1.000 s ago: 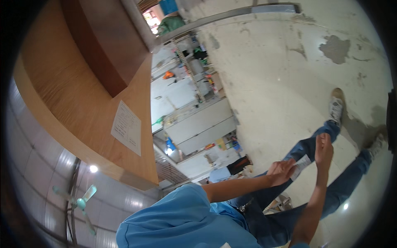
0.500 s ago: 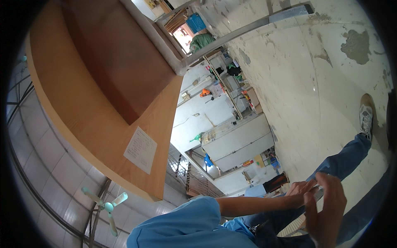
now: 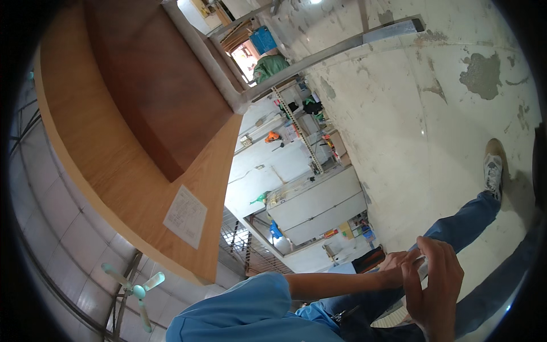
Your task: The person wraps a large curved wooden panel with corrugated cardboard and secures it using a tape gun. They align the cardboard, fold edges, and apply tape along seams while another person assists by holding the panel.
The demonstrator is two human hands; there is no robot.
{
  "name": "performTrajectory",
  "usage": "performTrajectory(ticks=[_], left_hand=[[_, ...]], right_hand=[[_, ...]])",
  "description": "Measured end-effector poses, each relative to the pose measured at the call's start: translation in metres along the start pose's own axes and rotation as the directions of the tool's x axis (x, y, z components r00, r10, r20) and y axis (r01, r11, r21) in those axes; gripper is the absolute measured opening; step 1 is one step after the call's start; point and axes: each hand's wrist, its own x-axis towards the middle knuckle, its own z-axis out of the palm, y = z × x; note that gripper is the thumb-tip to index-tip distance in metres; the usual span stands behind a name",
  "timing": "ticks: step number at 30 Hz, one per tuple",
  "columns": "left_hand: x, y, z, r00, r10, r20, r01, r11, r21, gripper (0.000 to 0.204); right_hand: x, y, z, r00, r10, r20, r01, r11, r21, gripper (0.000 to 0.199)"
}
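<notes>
My left hand (image 3: 392, 267) reaches across from the blue sleeve (image 3: 239, 308), its fingers bent and partly hidden behind the other hand. Close in front, my right hand (image 3: 437, 279) is curled, thumb and fingertips drawn together against the left fingers. Between the two hands shows a small pale grey piece (image 3: 422, 268), too little of it visible to name. Both hands are over my legs in blue jeans (image 3: 464, 222).
A large wooden panel (image 3: 114, 171) with a brown recess (image 3: 154, 74) fills the left, a handwritten paper (image 3: 186, 216) on it. A metal bar (image 3: 319, 57) crosses the top. Beyond are a worn pale floor (image 3: 410, 125), a white cabinet (image 3: 319, 205) and a ceiling fan (image 3: 138, 291).
The whole view has shifted slightly, so most things sit a little further left. My hands stay together, the right one still curled at the left fingers.
</notes>
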Motion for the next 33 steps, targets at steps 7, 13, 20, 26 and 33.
performTrajectory(ticks=[7,13,20,26,33], left_hand=[[0.007,-0.013,0.006,0.979,0.186,-0.079,-0.155,0.942,0.296,0.016],[-0.073,0.073,-0.036,0.986,0.147,-0.078,-0.164,0.774,-0.612,0.021],[-0.23,0.124,-0.087,0.92,0.32,-0.225,-0.314,0.261,-0.913,0.023],[-0.309,0.106,-0.108,0.917,0.311,-0.248,-0.31,0.171,-0.935,0.026],[-0.348,0.059,-0.157,0.495,0.345,-0.797,-0.845,-0.02,-0.534,0.053]], right_hand=[[-0.007,0.069,0.007,0.849,0.172,-0.499,-0.203,0.979,-0.008,0.018],[-0.12,-0.019,-0.011,0.849,0.434,-0.301,-0.43,0.899,0.084,0.041],[-0.177,-0.202,0.0,0.939,0.266,-0.218,-0.258,0.964,0.064,0.035],[-0.188,-0.298,0.025,0.995,0.044,-0.086,-0.066,0.959,-0.277,0.02],[-0.173,-0.35,0.095,0.999,-0.011,0.042,0.024,0.949,-0.313,0.025]])
